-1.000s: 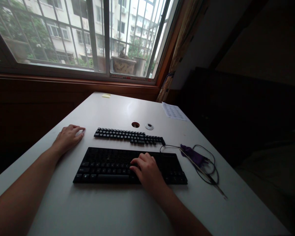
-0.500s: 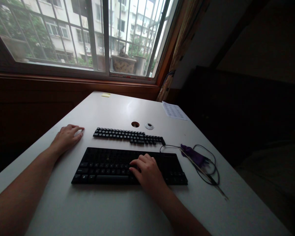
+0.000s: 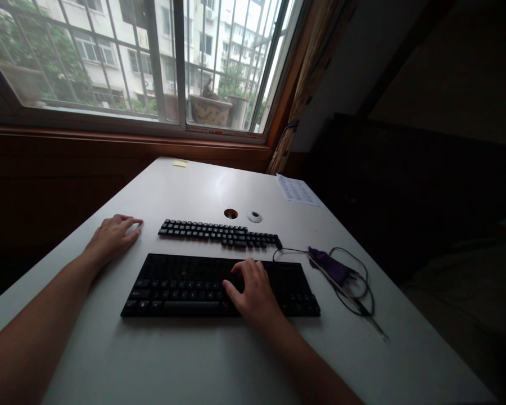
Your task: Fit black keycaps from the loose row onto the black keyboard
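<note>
My left hand (image 3: 114, 236) lies on the white table at the left, fingers stretched and holding nothing. Over the black keyboard (image 3: 181, 307), right of its middle, my right hand (image 3: 255, 292) is bent, with thumb and index finger curled toward each other. Something dark shows between them, too small to make out. Keycaps show on the keyboard's lower rows, while its upper left part looks dark and bare. Behind the keyboard, several loose black keycaps (image 3: 202, 229) stand in staggered rows, a little right of my left hand.
A purple cloth pouch (image 3: 331, 265), a thin stick (image 3: 375, 326) and a looped black cable (image 3: 365, 270) lie right of the keyboard. Farther back are a round hole (image 3: 231, 214), its white cover (image 3: 255, 216), a printed paper (image 3: 299, 190) and a yellow note (image 3: 180, 163).
My right hand has shifted slightly up the keyboard, its index finger lifting away from the thumb so the space between them is wider. My left hand stays still.
</note>
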`<state>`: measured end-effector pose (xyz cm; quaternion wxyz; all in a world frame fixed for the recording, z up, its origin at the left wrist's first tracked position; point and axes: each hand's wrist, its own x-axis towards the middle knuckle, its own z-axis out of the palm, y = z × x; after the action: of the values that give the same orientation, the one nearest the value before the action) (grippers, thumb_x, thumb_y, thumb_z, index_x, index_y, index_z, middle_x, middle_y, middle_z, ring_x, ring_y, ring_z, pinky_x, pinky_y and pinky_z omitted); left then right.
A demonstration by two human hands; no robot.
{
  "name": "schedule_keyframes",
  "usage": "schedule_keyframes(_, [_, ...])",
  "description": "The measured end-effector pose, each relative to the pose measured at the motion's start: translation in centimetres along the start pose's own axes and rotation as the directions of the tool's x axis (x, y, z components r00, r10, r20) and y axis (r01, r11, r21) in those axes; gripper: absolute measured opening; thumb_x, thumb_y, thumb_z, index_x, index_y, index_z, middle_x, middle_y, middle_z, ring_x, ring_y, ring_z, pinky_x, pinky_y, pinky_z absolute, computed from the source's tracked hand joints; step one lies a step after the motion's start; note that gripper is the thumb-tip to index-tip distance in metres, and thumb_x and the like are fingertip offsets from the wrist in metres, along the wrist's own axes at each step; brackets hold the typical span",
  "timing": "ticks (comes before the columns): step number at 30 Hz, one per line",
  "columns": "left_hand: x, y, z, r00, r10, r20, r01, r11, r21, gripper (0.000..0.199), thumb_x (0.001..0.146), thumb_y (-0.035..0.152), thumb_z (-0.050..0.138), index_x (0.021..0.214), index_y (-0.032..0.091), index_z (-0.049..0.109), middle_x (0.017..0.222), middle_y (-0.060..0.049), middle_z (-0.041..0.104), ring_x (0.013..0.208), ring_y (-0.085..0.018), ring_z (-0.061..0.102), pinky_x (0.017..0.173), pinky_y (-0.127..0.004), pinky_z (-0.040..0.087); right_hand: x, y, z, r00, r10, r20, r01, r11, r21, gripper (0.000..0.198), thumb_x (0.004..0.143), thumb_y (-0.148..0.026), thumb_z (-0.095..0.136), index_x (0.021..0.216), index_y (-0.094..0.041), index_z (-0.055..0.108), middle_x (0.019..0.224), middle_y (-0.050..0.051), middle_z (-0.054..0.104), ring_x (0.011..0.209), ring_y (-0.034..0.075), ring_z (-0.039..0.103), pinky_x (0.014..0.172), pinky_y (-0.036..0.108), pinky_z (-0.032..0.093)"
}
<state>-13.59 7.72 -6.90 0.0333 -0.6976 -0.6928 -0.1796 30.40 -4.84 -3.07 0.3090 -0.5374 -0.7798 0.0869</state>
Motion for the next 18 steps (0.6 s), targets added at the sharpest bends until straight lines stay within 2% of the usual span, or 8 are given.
schedule_keyframes(6, [-0.04, -0.12, 0.06, 1.000, 0.000, 0.021, 0.000, 1.000, 0.000, 0.059, 0.094, 0.053, 0.042, 0.138, 0.025, 0.071, 0.136, -0.015, 0.062, 0.126, -0.038, 0.058, 0.111, -0.056, 0.047, 0.14, 0.03, -0.07, 1.000, 0.010, -0.014, -0.010, 1.000, 0.002, 0.023, 0.086, -0.025, 0.079, 0.099, -0.025, 0.060, 0.106, 0.006, 0.066, 0.103, 0.029, 0.060, 0.090, 0.046, 0.052])
schedule_keyframes(18, [0.10, -0.10, 0.15, 1.000, 0.017, 0.016, -0.018, 1.000, 0.010, 0.061, 0.094, 0.052, 0.042, 0.138, 0.022, 0.072, 0.134, -0.018, 0.063, 0.124, -0.039, 0.060, 0.110, -0.055, 0.046, 0.00, -0.26, -0.08, 1.000, -0.005, -0.001, 0.005, 1.000, -0.019, 0.017, 0.087, -0.022, 0.080, 0.093, -0.025, 0.064, 0.105, 0.006, 0.066, 0.104, 0.030, 0.059, 0.092, 0.047, 0.051])
